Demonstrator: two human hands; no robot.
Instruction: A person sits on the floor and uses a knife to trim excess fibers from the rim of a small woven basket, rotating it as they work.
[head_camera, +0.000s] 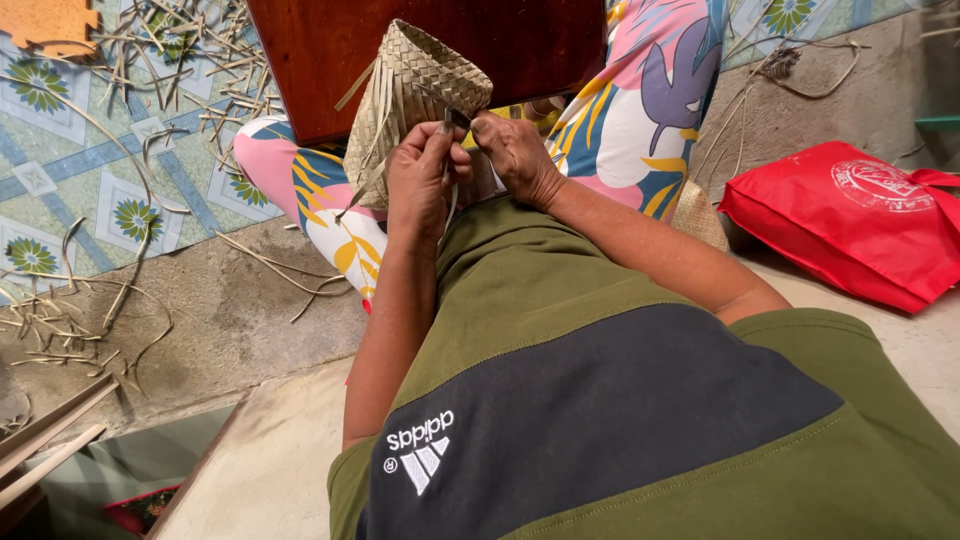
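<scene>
A small woven basket (415, 95) of pale flat strips is held up over the lap, tilted, its open rim turned toward the dark red-brown wooden board (440, 50) behind it. Loose strip ends (365, 175) hang from its lower side. The left hand (420, 180) is closed around the loose strips at the basket's lower edge, thumb and fingers pinched together. The right hand (515, 155) is closed too, its fingertips meeting those of the left hand just beside the basket's rim; a small dark blade-like tool (457, 118) is gripped between the fingers there, though which hand carries it cannot be told. Both forearms are drawn in close over an olive-green shirt (560, 300) with a dark panel. Below the basket, brightly flowered trousers (640, 110) cover the bent knees. On the left, scattered dry strips (120, 290) lie over the concrete floor (230, 320) and a patterned blue-and-green mat (90, 190). A red cloth bag (850, 225) rests on the floor at the right, well apart from the hands.
</scene>
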